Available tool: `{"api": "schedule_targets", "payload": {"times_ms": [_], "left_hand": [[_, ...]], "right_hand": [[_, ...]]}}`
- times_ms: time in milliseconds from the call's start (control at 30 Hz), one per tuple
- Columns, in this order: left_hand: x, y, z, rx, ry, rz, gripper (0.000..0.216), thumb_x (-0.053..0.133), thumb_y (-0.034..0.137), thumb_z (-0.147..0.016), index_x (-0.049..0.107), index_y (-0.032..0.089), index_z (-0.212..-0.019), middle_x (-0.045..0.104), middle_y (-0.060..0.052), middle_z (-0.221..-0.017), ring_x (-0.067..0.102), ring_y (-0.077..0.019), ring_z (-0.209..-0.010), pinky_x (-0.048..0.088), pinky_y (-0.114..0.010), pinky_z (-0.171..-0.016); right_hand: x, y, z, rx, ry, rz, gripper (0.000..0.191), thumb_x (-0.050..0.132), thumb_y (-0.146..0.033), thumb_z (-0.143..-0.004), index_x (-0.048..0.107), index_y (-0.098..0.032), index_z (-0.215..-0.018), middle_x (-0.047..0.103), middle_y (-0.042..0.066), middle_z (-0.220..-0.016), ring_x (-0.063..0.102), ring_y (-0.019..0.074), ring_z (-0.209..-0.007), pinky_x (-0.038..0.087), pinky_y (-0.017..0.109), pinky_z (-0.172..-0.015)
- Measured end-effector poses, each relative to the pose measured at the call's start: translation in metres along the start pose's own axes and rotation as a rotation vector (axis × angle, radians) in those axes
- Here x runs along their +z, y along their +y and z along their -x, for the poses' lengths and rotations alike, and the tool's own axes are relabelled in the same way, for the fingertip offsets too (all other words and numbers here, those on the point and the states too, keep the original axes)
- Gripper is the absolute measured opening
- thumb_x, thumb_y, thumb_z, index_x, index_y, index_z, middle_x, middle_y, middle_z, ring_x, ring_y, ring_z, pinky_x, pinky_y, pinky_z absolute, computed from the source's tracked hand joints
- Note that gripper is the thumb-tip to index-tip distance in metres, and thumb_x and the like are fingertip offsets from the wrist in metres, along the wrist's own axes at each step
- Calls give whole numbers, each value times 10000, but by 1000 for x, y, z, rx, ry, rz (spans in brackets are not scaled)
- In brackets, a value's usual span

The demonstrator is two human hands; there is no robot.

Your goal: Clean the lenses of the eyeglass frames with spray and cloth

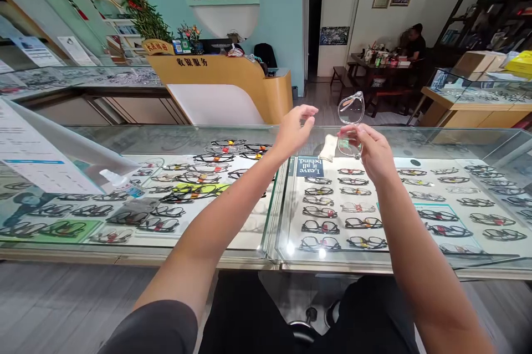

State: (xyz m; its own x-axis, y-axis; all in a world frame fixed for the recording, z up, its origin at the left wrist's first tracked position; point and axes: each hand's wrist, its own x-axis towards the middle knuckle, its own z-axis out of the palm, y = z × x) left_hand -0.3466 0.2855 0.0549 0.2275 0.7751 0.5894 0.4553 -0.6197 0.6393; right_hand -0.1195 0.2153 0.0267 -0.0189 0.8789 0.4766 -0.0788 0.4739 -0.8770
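Note:
My right hand (pixel 372 149) is closed on a pair of clear-framed eyeglasses (pixel 351 108), held upright on edge above the glass counter. One lens points up; the other shows below my fingers. A small cream-white cloth (pixel 328 147) appears just left of the glasses; whether it hangs from my fingers or lies on the glass, I cannot tell. To the left, my left hand (pixel 294 128) is raised over the counter, thumb and fingers apart, with nothing visible in it and a gap between it and the glasses.
Under the glass of the display counter (pixel 272 257) lie many rows of spectacles. At left stand a white paper sign (pixel 45 149) and a small spray bottle (pixel 120 182). Beyond is a wooden reception desk (pixel 233 71). A person (pixel 415 44) sits at a far table.

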Motion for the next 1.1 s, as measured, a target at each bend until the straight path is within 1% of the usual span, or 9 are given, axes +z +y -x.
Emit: {"api": "schedule_targets", "payload": {"times_ms": [100,233,400,567,667,767,900,1000,1100], "left_hand": [[-48,31,11,216,-53,-144,396,636,328,-1007,662,257,-1395,691,-76,-1457,660,-259,-1322,510,-424,-1158],[-95,67,16,432,-110,-241,787,791,633,-892,529,322,-1565,558,-79,-1624,480,-346,-1559,385,-495,-1310],[-117,79,23,534,42,-192,817,763,813,-817,667,295,-1443,689,-100,-1441,626,-362,-1421,486,-572,-1220],[-130,82,28,589,80,-232,746,777,754,-850,678,286,-1422,750,-108,-1383,699,-316,-1326,554,-493,-1160],[-129,86,30,628,189,-286,687,789,704,-874,682,273,-1398,771,-110,-1360,727,-302,-1282,569,-476,-1130],[-122,87,31,636,379,-300,659,842,663,-846,691,277,-1358,791,-99,-1307,749,-294,-1219,582,-474,-1094],[-113,89,33,601,611,-239,688,910,638,-780,695,266,-1318,793,-89,-1264,750,-285,-1174,605,-467,-1047],[-110,90,34,559,659,-199,685,926,618,-773,697,261,-1311,791,-88,-1247,748,-277,-1156,616,-448,-1000],[-110,86,34,495,636,-154,687,918,623,-783,687,285,-1334,783,-86,-1268,742,-279,-1168,613,-441,-966]], "right_hand": [[7,-15,-2,43,-109,66,287,626,-477,-1029,840,-291,-988,805,35,-1027,721,227,-1066,531,400,-971],[26,-57,-12,-12,-282,179,324,626,-464,-1030,856,-258,-932,801,41,-961,698,210,-942,524,376,-936],[50,-119,-22,-77,-444,358,364,592,-416,-1053,849,-262,-847,802,31,-892,712,223,-891,553,395,-920],[56,-144,-20,-101,-519,420,407,554,-450,-1085,837,-273,-853,816,27,-916,745,236,-909,596,408,-901],[53,-147,-14,-165,-426,508,397,548,-526,-1089,843,-284,-980,826,38,-1020,760,256,-1009,615,445,-953],[47,-150,-6,-325,-152,609,357,624,-571,-1045,775,-332,-1263,787,56,-1282,728,301,-1216,611,510,-1037],[44,-151,2,-508,40,746,615,773,-565,-945,602,-365,-1501,664,82,-1507,636,354,-1399,547,589,-1161],[48,-148,3,-585,97,792,686,802,-546,-924,554,-361,-1537,645,92,-1518,641,363,-1389,559,595,-1153],[55,-145,2,-626,147,810,620,783,-526,-947,577,-357,-1506,681,96,-1461,673,358,-1336,581,592,-1120]]}}
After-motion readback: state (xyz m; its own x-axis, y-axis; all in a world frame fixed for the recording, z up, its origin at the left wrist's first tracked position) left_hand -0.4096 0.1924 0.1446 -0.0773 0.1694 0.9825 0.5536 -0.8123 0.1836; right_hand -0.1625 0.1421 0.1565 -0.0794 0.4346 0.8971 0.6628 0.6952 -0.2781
